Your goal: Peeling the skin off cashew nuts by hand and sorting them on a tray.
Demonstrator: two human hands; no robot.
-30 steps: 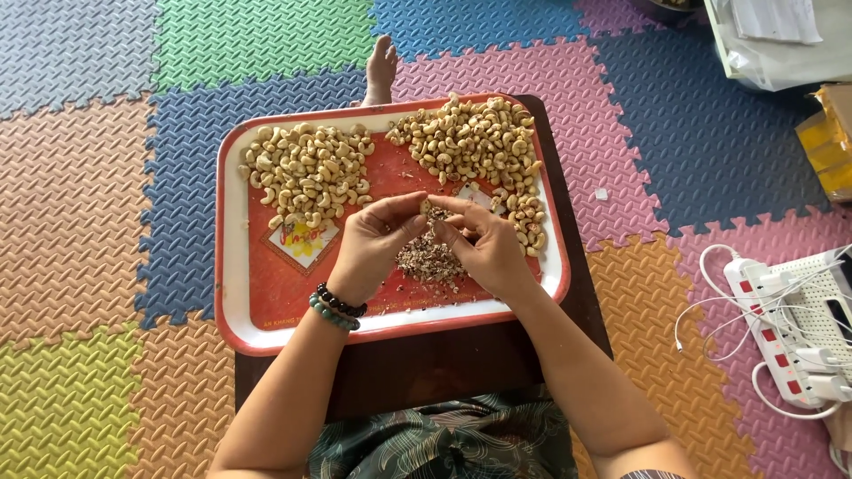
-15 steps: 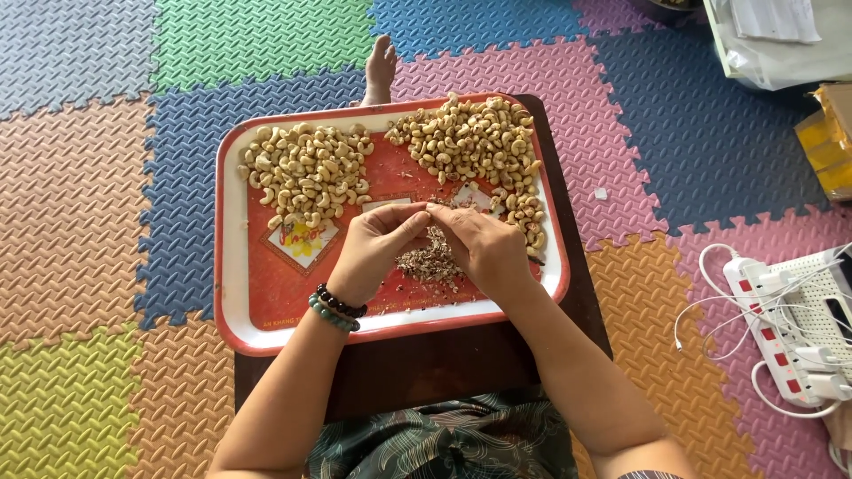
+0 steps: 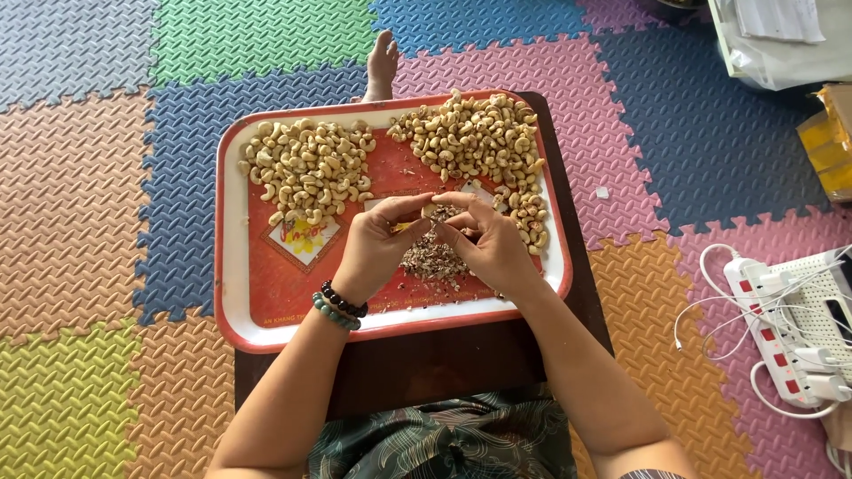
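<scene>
while curled over tray (image 3: 232, 266), both hands (image 3: 435, 244) pinch cashew (image 3: 429, 210).

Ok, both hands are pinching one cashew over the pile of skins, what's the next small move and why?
Probably keep rubbing the cashew between the fingertips until its skin drops onto the skin pile. The left hand and right hand meet right above that pile, and the nut seems to show brown bits, though it is too small to be sure.

A small pale cashew (image 3: 429, 211) sits pinched between both hands' fingertips above the brown skin flakes (image 3: 432, 258).
</scene>
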